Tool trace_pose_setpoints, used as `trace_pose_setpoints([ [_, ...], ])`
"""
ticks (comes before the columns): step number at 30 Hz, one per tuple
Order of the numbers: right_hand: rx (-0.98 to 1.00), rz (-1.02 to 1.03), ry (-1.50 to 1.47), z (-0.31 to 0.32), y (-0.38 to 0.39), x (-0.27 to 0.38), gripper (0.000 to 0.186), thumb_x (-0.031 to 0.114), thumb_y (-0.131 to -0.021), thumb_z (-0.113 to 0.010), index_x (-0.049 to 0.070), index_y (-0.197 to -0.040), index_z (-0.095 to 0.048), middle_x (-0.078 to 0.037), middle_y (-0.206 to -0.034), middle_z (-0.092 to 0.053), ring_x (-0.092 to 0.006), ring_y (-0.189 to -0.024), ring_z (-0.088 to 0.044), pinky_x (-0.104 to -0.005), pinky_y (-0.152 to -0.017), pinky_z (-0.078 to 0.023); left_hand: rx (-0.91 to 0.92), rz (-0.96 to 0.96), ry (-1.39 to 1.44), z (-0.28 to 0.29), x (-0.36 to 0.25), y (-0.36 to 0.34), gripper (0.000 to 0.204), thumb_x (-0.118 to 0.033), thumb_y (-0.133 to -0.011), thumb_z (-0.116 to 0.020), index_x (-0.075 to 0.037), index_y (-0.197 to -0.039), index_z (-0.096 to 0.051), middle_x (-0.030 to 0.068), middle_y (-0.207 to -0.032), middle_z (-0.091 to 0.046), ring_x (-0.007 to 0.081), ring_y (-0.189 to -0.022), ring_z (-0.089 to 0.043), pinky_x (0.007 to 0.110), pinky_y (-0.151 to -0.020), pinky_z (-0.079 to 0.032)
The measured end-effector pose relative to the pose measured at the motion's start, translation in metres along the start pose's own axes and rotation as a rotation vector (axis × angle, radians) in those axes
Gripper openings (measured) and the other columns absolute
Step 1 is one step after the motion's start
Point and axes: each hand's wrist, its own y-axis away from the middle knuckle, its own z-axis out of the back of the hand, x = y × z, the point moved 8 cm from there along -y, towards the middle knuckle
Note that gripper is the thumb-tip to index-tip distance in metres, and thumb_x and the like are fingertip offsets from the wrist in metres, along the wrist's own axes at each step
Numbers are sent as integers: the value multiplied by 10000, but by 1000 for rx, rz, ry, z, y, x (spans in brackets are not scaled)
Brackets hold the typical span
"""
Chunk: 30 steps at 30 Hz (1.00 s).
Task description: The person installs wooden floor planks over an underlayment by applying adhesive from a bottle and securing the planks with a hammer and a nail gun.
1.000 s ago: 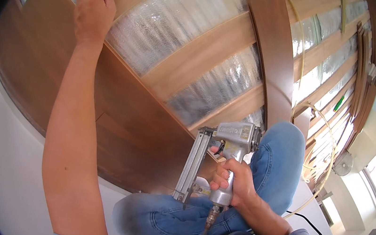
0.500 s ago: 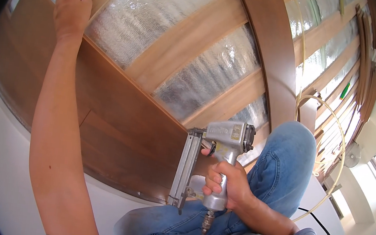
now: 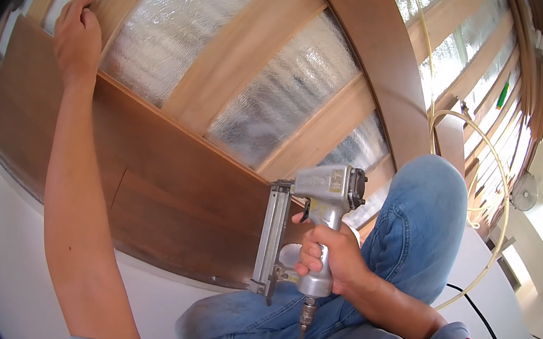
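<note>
In the head view, the right hand (image 3: 333, 249) is wrapped around the grip of a nail gun (image 3: 324, 183), which stands at the near end of the brown flooring (image 3: 166, 186), with the index finger by the trigger. A careless squeeze could fire a fastener askew into the flooring's edge. The left hand (image 3: 79, 41) lies bent over that same edge at the flooring's far end; its fingertips are hidden, so I cannot tell whether it grips. If it slipped, a board might shift. The cream hose (image 3: 502, 224), looping beyond the flooring's near end, could snag on the bent knee (image 3: 424, 210).

The flooring is smooth and satiny; next to it, pale, straight-grained battens (image 3: 232, 54) alternate with crinkled, shiny foil (image 3: 174, 26). The nail gun is scuffed silver metal, with a straight, ridged magazine.
</note>
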Motion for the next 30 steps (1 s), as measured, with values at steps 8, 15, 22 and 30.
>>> trace_pose_setpoints([
  [8,-11,17,2,14,-2,-4,331,54,-885,-517,7,-1213,-527,-15,-638,-447,-141,-467,-462,-400,-549,-488,5,-21,6,-3,4,-2,331,-156,-1031,-444,-123,-1236,-701,30,-1341,-668,288,-1266,-585,383,-1076,-473],
  [15,-2,10,-14,25,-5,-7,358,59,-887,-521,13,-1243,-529,-13,-635,-453,-137,-472,-467,-399,-553,-492,-12,-43,18,-3,3,-2,332,-154,-1031,-449,-116,-1235,-707,45,-1332,-674,289,-1260,-590,381,-1079,-465],
  [22,7,46,-80,44,5,-5,319,62,-912,-549,6,-1226,-572,-40,-665,-492,-156,-508,-504,-396,-543,-533,-22,-57,27,-6,14,-5,326,-136,-1030,-457,-106,-1235,-709,83,-1314,-682,301,-1242,-602,393,-1065,-474],
  [30,-79,214,-154,126,48,20,327,63,-943,-555,18,-1267,-538,-23,-697,-511,-153,-534,-530,-411,-575,-539,56,-86,6,-22,33,-14,342,-258,-1059,-516,-115,-1330,-668,121,-1365,-653,335,-1255,-602,411,-1049,-487],
])
